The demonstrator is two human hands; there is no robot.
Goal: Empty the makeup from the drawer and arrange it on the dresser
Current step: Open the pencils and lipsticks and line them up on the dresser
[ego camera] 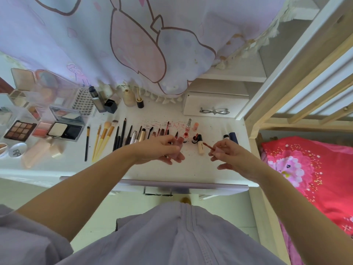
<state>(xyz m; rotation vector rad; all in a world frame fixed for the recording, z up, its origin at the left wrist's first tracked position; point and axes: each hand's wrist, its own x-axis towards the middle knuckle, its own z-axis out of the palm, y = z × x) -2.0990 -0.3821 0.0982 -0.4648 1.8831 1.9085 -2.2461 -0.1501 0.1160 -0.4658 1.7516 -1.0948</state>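
We have most makeup laid out on the dresser (172,169), and our left hand (162,150) grips a gloss tube (179,141) while our right hand (229,153) pinches its wand (209,146), not yet placed.

White dresser (191,169) under brushes (103,136), palettes (20,131), lip tubes (200,146).

Black letters reading roughly "pipi", seen upside down, mark the small white oval case (18,149) lying just in front of the brown nine-pan eyeshadow palette (20,130). Behind that palette, a short dark word tops the white studded card (83,101), too blurred to read.
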